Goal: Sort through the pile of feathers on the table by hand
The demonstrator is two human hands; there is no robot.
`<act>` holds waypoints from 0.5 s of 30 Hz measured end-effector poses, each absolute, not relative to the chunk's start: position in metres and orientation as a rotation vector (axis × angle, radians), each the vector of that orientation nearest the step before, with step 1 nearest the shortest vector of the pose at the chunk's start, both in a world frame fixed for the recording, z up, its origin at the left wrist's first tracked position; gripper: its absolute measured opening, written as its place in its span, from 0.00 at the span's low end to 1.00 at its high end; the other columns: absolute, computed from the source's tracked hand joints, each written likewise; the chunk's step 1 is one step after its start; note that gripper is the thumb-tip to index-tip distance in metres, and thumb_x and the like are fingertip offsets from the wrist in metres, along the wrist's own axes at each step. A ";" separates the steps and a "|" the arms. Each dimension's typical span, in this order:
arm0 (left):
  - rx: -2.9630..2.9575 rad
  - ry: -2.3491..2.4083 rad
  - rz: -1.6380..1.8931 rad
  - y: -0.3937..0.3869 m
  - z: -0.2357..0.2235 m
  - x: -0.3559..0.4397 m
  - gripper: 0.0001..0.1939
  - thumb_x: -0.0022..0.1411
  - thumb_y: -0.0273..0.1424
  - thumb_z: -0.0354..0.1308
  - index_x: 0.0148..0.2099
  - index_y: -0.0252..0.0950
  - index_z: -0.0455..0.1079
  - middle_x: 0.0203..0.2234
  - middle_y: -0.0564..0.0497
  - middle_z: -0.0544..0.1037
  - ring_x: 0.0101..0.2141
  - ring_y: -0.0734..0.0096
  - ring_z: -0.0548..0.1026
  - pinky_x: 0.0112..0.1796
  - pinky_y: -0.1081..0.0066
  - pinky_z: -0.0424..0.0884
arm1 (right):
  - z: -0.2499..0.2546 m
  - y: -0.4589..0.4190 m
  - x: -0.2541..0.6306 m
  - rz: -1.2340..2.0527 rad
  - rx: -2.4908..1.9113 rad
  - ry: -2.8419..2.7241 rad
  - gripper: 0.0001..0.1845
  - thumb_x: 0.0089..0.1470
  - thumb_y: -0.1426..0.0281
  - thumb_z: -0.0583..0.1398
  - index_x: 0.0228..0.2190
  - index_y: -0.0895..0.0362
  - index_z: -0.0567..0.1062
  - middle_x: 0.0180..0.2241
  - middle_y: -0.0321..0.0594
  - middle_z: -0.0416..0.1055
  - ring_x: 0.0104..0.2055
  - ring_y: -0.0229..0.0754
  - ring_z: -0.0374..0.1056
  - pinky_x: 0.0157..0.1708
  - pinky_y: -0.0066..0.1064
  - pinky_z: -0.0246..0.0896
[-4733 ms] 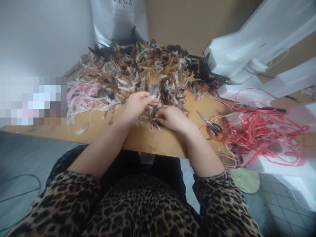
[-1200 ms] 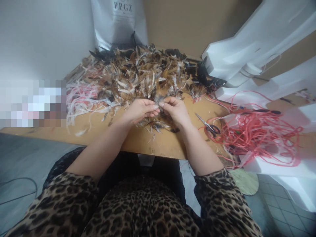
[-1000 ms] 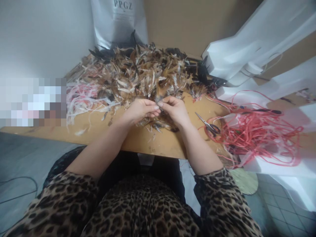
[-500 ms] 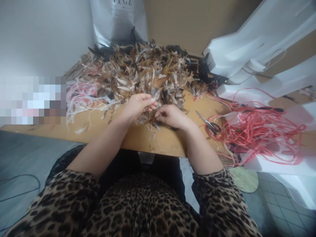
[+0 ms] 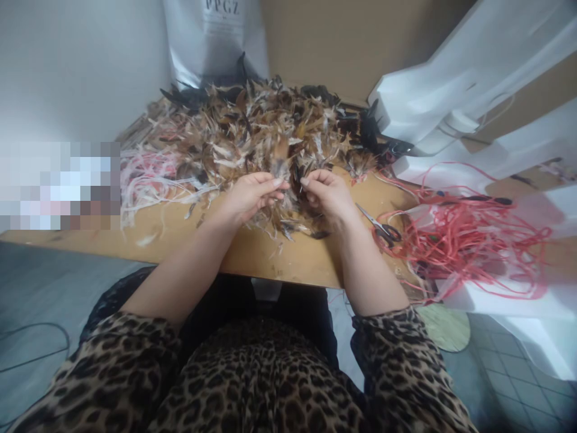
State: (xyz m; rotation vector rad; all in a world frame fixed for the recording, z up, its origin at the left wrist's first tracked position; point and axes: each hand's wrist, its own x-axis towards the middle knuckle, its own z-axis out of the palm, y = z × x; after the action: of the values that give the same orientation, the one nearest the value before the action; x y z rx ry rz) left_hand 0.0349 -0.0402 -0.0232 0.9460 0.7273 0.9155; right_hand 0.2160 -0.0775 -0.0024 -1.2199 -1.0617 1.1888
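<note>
A big heap of brown, tan and black feathers (image 5: 265, 129) covers the back of a wooden table (image 5: 180, 240). My left hand (image 5: 250, 195) is closed in a pinch on a small bunch of feathers (image 5: 279, 159) that stands up from its fingertips. My right hand (image 5: 329, 195) is just to the right of it, fingers curled and pinching a feather at the heap's near edge. Loose feathers (image 5: 288, 228) lie under both hands.
Scissors (image 5: 381, 227) lie right of my right hand, beside a tangle of red cord (image 5: 464, 240). White and pink strips (image 5: 144, 174) spread at the left. A white bag (image 5: 211, 36) stands behind the heap. White foam pieces (image 5: 451, 78) fill the right.
My right hand has come up from the loose feathers near the table edge to the level of my left hand's fingertips. The left hand has kept its bunch and barely moved.
</note>
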 end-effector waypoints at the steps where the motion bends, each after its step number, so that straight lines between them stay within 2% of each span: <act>1: 0.950 0.715 0.879 -0.041 -0.023 0.035 0.08 0.55 0.28 0.68 0.32 0.29 0.73 0.35 0.44 0.83 0.26 0.81 0.77 0.25 0.83 0.68 | -0.003 -0.076 0.214 1.225 -1.175 -1.012 0.20 0.33 0.61 0.72 0.23 0.56 0.69 0.14 0.26 0.60 0.15 0.28 0.51 0.16 0.23 0.40; 5: 0.930 0.666 0.784 -0.044 -0.023 0.036 0.06 0.55 0.25 0.67 0.31 0.28 0.74 0.34 0.43 0.82 0.27 0.78 0.78 0.26 0.81 0.70 | -0.010 -0.076 0.203 1.342 -1.082 -0.903 0.23 0.29 0.61 0.74 0.22 0.56 0.68 0.13 0.25 0.61 0.16 0.27 0.50 0.16 0.21 0.38; 10: 0.845 0.637 0.766 -0.042 -0.022 0.036 0.03 0.58 0.21 0.64 0.30 0.26 0.75 0.26 0.47 0.80 0.23 0.82 0.76 0.25 0.83 0.69 | -0.013 -0.077 0.197 1.439 -1.024 -0.904 0.23 0.31 0.61 0.74 0.23 0.57 0.69 0.16 0.28 0.66 0.17 0.27 0.53 0.16 0.21 0.41; 15: 0.700 0.580 0.751 -0.042 -0.020 0.035 0.08 0.61 0.16 0.57 0.30 0.26 0.75 0.25 0.48 0.78 0.22 0.85 0.75 0.24 0.86 0.69 | -0.013 -0.077 0.205 1.611 -0.886 -0.925 0.22 0.36 0.64 0.73 0.34 0.58 0.76 0.22 0.30 0.71 0.19 0.26 0.55 0.18 0.20 0.45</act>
State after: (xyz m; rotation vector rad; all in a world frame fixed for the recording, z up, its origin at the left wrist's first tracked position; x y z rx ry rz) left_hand 0.0346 -0.0415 -0.0197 0.6996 0.5803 0.7506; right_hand 0.2047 -0.0768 -0.0134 -0.8860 -0.9249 1.6115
